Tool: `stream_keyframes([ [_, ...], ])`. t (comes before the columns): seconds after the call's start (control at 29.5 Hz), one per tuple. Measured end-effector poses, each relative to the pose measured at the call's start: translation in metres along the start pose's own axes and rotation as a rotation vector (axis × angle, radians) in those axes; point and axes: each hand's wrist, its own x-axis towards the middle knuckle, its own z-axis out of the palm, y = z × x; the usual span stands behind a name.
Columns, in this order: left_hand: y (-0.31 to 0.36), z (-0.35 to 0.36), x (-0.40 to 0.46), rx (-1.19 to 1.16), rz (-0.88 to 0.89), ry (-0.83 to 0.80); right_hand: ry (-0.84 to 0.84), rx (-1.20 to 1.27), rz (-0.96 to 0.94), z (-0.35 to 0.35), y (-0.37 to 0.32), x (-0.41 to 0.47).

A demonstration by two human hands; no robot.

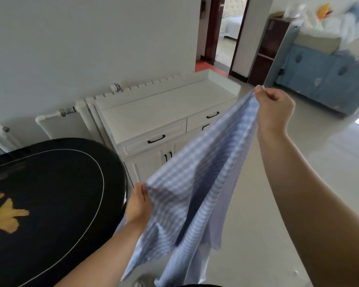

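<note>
Black table [50, 214], white cabinet [153, 112]

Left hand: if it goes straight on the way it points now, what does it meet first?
Most likely the lower doors of the white cabinet, though depth is unclear. The left hand, its grip on the checked cloth, points that way, beside the black table.

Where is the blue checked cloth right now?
Centre of the head view: the blue-and-white checked cloth hangs stretched between the left hand and the raised right hand, beside the black oval table.
</note>
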Motion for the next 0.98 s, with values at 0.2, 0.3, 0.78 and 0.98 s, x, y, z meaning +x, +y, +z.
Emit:
stream_keyframes([
  [0.2,0.122,-0.01,0.069,-0.016,0.206,0.091,0.287,0.111,0.046,-0.058,0.014,0.034],
  [0.3,0.193,-0.033,0.098,0.12,0.481,0.203,0.366,0.153,0.048,-0.082,0.01,0.04],
  [0.78,0.179,-0.112,0.149,0.619,0.809,0.257,0.209,0.132,0.116,-0.087,0.025,0.017],
  [0.98,0.156,-0.129,0.154,0.661,0.71,0.252,0.044,0.197,0.265,-0.064,0.04,0.002],
])
